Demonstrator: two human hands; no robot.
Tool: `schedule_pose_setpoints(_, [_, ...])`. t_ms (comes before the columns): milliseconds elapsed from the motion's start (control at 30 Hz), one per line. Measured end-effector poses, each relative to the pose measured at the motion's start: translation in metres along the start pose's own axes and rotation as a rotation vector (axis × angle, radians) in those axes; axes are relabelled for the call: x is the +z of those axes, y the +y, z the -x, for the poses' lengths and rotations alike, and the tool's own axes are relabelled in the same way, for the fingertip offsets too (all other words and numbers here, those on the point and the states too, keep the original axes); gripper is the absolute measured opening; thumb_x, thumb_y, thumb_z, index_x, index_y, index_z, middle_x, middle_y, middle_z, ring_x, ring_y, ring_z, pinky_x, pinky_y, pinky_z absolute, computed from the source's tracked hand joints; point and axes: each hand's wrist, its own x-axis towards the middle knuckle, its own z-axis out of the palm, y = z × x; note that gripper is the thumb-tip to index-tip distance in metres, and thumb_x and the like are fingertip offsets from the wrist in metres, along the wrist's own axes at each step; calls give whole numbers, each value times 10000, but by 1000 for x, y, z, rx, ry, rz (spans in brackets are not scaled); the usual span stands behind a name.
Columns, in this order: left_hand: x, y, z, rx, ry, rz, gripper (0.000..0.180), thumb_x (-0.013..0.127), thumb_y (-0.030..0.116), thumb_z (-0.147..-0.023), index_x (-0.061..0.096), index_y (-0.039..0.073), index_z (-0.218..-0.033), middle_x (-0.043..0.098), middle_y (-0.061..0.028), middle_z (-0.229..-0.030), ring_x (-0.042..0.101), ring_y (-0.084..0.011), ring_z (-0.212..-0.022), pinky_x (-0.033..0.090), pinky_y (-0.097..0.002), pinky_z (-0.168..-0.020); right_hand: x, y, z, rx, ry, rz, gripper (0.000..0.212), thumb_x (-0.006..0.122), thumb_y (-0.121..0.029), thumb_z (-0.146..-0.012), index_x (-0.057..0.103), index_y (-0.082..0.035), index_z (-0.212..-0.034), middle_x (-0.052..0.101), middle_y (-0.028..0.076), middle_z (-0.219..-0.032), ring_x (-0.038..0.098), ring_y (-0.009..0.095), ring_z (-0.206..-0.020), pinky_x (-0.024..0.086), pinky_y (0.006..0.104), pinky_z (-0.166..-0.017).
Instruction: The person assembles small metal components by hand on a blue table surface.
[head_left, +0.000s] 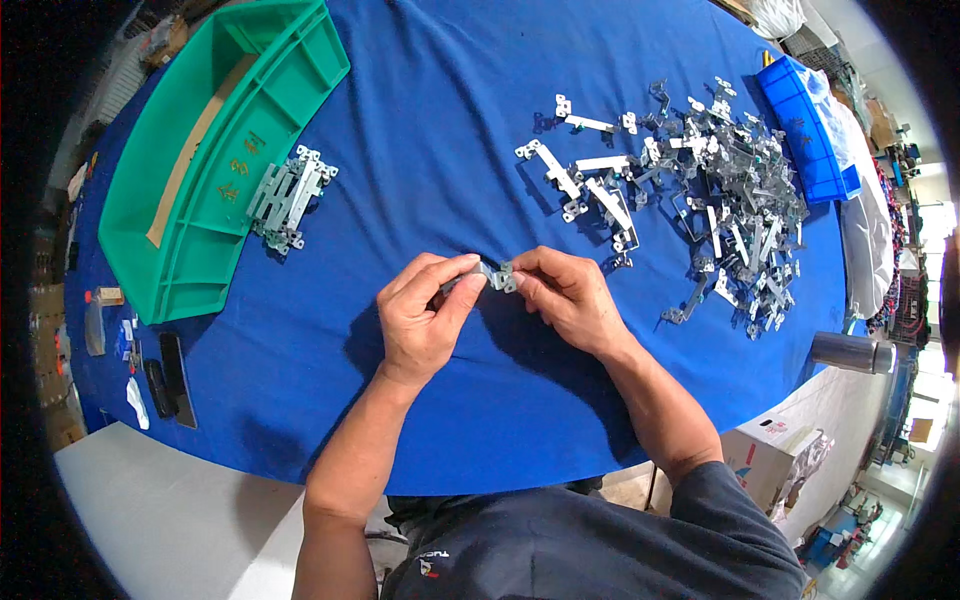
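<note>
Between my two hands, over the middle of the table, is a small metal bracket [494, 276] with bent, pierced ends. The thumb and fingers of my left hand [425, 305] pinch one end of it. At the other end, my right hand [568, 295] grips it between thumb and forefinger. My fingers cover much of the bracket. To the right lies a loose heap of similar metal brackets [745, 190], with several separate ones [607, 203] on its near side toward me. A neat stack of brackets [293, 198] rests at the left, beside the green bin.
A large green plastic bin [205, 250] stands at the left on the blue cloth [430, 130]. At the far right are a blue tray [808, 130] and a metal cylinder [850, 353]. A phone [177, 380] lies near the left edge. Below the table's right side stands a carton [765, 455].
</note>
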Motion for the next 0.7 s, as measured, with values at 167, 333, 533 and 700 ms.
schedule_pose_setpoints(167, [1, 0, -1, -19, -31, 7, 143, 757, 33, -847, 733, 14, -987, 680, -46, -808, 576, -72, -611, 432, -234, -516, 0, 2, 0, -8, 11, 56, 135, 627, -115, -973, 666, -2, -1035, 643, 42, -752, 607, 100, -646, 491, 274, -572])
schedule_pose_setpoints(333, [2, 0, 0, -42, -51, 20, 139, 760, 40, -845, 738, 23, -981, 684, -51, -808, 579, -83, -604, 441, -240, -517, 2, 3, 0, -7, 21, -55, 165, 573, -78, -996, 647, 8, -1116, 653, 32, -908, 606, 78, -717, 508, 233, -619])
schedule_pose_setpoints(533, [3, 1, -1, -23, -93, -5, 151, 770, 47, -836, 743, 27, -983, 690, -61, -809, 592, -99, -602, 454, -246, -521, -5, 6, -2, 8, -65, -224, 209, 559, -127, -1015, 654, 36, -1105, 643, 57, -954, 621, 106, -773, 527, 265, -719])
schedule_pose_setpoints(700, [4, 1, -2, 7, -124, -8, 156, 777, 38, -823, 743, 22, -974, 693, -69, -806, 609, -110, -611, 469, -251, -529, -6, 10, -2, -48, -112, -156, 226, 561, -157, -1023, 669, 37, -1069, 634, 51, -967, 615, 96, -759, 520, 252, -684])
